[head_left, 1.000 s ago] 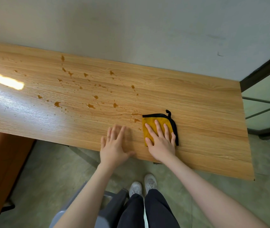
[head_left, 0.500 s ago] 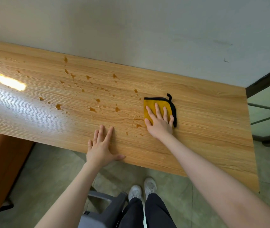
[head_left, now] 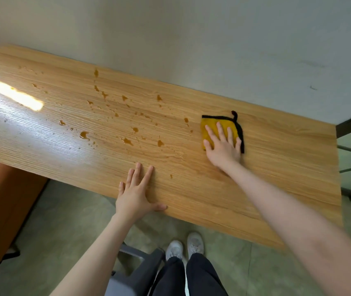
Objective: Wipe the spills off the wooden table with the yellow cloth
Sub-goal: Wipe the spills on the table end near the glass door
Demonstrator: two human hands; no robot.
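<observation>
The wooden table (head_left: 266,184) runs across the frame from upper left to lower right, its far edge against a pale wall (head_left: 191,39). Most of the job looks undone: the board's right part, around and below the cloth, shows bare grain with no drops, while the middle and left carry nearly all the mess.

The spills (head_left: 127,141) are amber drops scattered through the centre of the frame, from a streak near the far edge at upper centre (head_left: 96,73) down to larger blobs at centre left (head_left: 84,135). Fine specks trail on toward the upper left, some lost in a bright glare patch (head_left: 15,95). One small drop (head_left: 171,176) sits alone near the front edge, between the two hands.

The right hand (head_left: 223,146) lies flat on the yellow cloth (head_left: 210,127), fingers straight and spread, pressing it onto the wood instead of clutching it. The cloth, folded and edged in black, is right of centre, near the far edge, with the nearest drop (head_left: 186,120) just beside its left border.

The left hand (head_left: 137,194) rests palm down at the front edge, lower centre, fingers extended, holding nothing, apparently as a brace.

By my reading, only the right fringe is dealt with; the whole central scatter, the left specks and the lone front drop remain.
</observation>
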